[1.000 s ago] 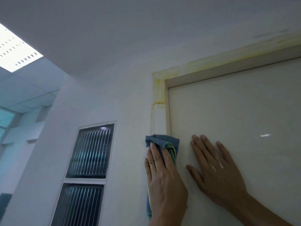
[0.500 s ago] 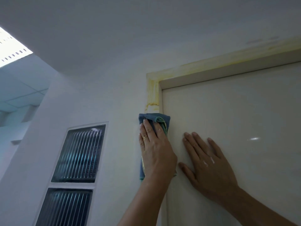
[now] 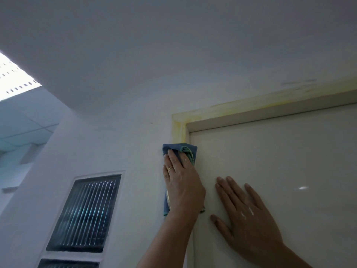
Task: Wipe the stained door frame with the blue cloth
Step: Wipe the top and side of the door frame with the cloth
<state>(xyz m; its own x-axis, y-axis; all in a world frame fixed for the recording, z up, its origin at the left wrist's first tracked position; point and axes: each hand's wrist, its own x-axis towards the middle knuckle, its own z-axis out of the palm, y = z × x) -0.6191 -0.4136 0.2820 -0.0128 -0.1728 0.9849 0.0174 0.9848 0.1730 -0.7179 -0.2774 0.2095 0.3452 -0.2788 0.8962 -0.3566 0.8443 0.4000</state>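
Observation:
The door frame [image 3: 251,105] runs up the left side and across the top of a pale door [image 3: 280,161], with yellow stains [image 3: 178,130] at its upper left corner and along the top strip. My left hand [image 3: 182,182] presses a folded blue cloth [image 3: 173,148] with a green edge flat against the frame's left upright, just below the stained corner. The cloth's lower end hangs out under my palm. My right hand [image 3: 245,215] lies flat on the door, fingers spread, holding nothing.
A white wall [image 3: 116,142] lies left of the frame, with ribbed glass-block windows [image 3: 87,213] low down. A ceiling soffit [image 3: 173,45] overhangs close above the frame. A bright ceiling light panel [image 3: 13,82] is at the far left.
My left hand has slid the cloth up the frame's upright to just under the stained corner. My right hand stays flat on the door.

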